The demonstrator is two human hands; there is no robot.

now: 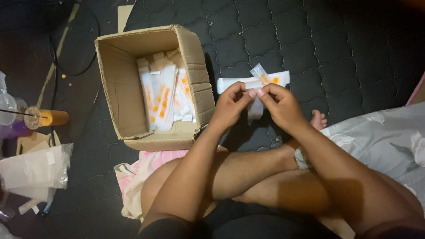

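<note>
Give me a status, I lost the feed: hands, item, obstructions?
Left hand and right hand pinch one small clear packet. Cardboard box left, part full. Nothing blocking.

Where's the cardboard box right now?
In the head view, the open cardboard box sits on the dark quilted mat at upper left, just beyond the left hand, with white and orange packets inside.

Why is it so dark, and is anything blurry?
Head view: dim overall, the top-left corner nearly black; light falls on the cardboard box and both hands, left hand and right hand; the clear packet they pinch looks soft and slightly blurred.
</note>
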